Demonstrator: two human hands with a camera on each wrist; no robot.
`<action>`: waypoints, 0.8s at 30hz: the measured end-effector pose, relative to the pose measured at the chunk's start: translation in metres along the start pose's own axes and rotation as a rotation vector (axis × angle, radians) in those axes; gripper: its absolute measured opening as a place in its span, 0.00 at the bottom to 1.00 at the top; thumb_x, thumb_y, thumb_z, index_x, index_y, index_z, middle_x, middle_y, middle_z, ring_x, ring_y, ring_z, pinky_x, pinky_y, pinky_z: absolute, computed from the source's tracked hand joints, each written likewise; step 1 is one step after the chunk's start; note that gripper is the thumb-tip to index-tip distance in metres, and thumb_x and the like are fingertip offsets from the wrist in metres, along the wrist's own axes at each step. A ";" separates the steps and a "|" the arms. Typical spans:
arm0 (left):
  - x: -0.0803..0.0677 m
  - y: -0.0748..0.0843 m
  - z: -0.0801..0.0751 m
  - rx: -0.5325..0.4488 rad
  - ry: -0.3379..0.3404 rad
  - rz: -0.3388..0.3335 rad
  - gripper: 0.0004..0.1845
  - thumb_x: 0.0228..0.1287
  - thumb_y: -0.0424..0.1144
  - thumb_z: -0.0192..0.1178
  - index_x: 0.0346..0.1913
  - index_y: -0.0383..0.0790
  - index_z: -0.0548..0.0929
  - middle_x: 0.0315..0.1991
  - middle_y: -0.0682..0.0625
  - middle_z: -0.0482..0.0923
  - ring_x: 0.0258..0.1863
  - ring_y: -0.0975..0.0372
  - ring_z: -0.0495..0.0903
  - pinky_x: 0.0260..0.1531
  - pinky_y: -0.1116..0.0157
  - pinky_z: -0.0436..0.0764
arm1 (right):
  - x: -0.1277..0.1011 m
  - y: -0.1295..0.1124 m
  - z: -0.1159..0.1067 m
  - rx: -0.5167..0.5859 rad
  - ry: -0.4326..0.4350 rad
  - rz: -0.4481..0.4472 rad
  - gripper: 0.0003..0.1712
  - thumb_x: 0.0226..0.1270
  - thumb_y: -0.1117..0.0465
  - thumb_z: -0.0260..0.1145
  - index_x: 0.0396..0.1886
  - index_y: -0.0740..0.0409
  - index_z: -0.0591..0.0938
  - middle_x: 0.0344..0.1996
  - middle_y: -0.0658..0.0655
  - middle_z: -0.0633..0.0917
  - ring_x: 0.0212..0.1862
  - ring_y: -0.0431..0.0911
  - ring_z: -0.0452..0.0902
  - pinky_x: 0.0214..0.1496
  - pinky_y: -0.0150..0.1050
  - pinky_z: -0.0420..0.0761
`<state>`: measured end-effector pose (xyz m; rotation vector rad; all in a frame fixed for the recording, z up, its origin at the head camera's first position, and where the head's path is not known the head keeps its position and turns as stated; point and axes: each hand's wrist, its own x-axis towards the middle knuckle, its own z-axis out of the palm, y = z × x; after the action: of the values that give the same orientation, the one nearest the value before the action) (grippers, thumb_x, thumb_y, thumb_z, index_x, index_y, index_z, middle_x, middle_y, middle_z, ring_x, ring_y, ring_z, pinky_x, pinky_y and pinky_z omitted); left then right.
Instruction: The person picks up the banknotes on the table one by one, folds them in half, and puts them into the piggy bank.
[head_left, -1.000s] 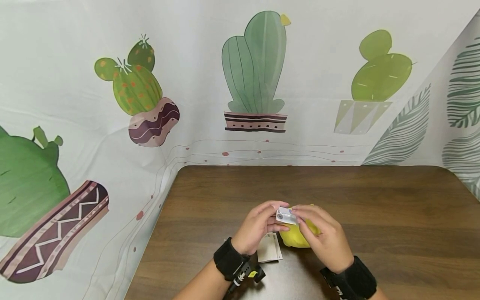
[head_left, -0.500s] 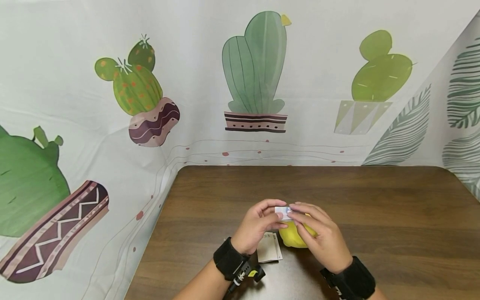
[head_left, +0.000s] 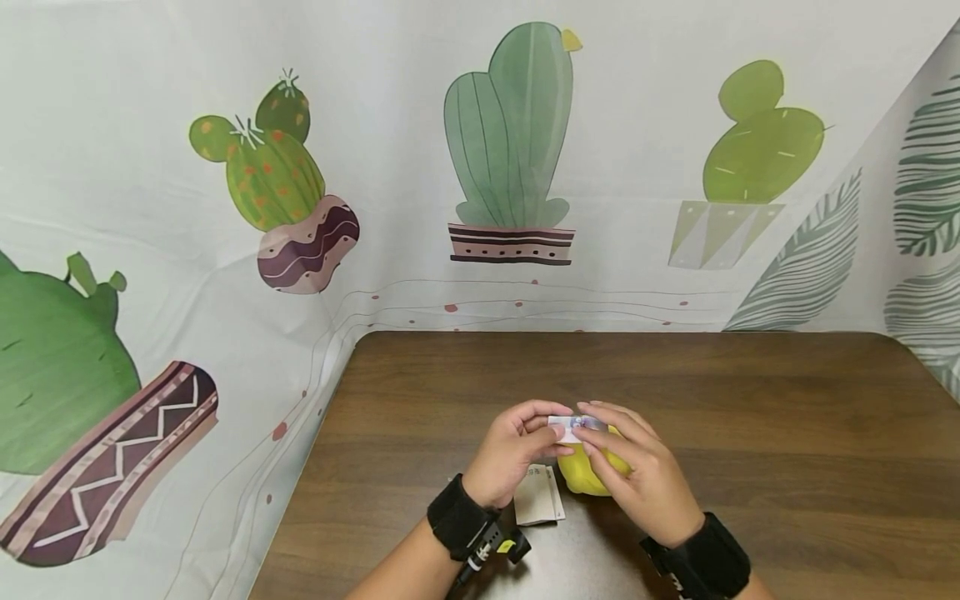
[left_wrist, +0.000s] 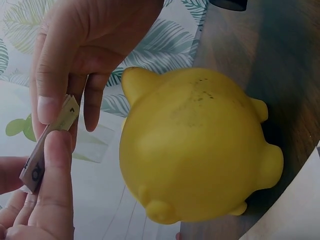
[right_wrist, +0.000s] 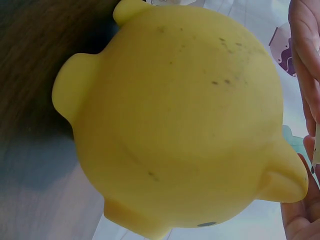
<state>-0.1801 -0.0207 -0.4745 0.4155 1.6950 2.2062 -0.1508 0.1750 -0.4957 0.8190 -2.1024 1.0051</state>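
- Near the front edge of the wooden table: yellow piggy bank, standing on the wood, mostly hidden from the head camera by the hands; plain in both wrist views, ears and stubby feet showing.
- Just above the bank: folded banknote, pinched from both sides.
- Left hand: thumb and fingertips clamped on the note's left end.
- Right hand: fingertips gripping the note's right end, palm over the bank's far side.
- Compared with a second ago: note turned from face-up and tilted to nearly edge-on, and brought lower, closer to the bank's top; hands drawn slightly nearer each other. Judged as lining the note up with the slot, though no slot visible in any view.
- Beside the left wrist: small white paper slip, flat on the table.
- Behind: cactus-print cloth.
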 end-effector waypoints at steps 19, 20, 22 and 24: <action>0.002 -0.003 -0.001 0.006 0.026 0.003 0.16 0.68 0.23 0.54 0.56 0.20 0.77 0.49 0.34 0.84 0.40 0.62 0.86 0.43 0.65 0.88 | -0.002 -0.001 -0.004 -0.061 -0.064 0.124 0.30 0.57 0.67 0.75 0.61 0.58 0.81 0.53 0.55 0.83 0.54 0.46 0.76 0.62 0.24 0.70; 0.002 -0.003 -0.001 0.004 0.024 0.002 0.16 0.68 0.24 0.54 0.56 0.20 0.77 0.49 0.34 0.84 0.40 0.62 0.86 0.43 0.66 0.88 | -0.002 -0.001 -0.004 -0.060 -0.063 0.124 0.29 0.57 0.67 0.75 0.61 0.58 0.81 0.53 0.54 0.83 0.53 0.46 0.76 0.62 0.24 0.70; 0.001 -0.002 -0.001 0.001 0.023 -0.005 0.15 0.68 0.24 0.54 0.56 0.20 0.77 0.50 0.33 0.84 0.41 0.62 0.86 0.43 0.66 0.88 | -0.002 0.000 -0.004 -0.057 -0.057 0.121 0.28 0.56 0.68 0.75 0.60 0.58 0.82 0.51 0.54 0.83 0.53 0.46 0.76 0.62 0.24 0.71; 0.000 -0.002 -0.001 -0.004 0.020 -0.012 0.15 0.68 0.24 0.54 0.55 0.20 0.77 0.50 0.32 0.83 0.41 0.62 0.86 0.44 0.66 0.88 | -0.001 0.000 -0.004 -0.054 -0.053 0.119 0.27 0.56 0.68 0.75 0.58 0.58 0.83 0.50 0.53 0.83 0.52 0.45 0.76 0.61 0.23 0.71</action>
<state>-0.1804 -0.0211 -0.4765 0.3823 1.6988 2.2115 -0.1490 0.1790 -0.4947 0.7078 -2.2354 0.9934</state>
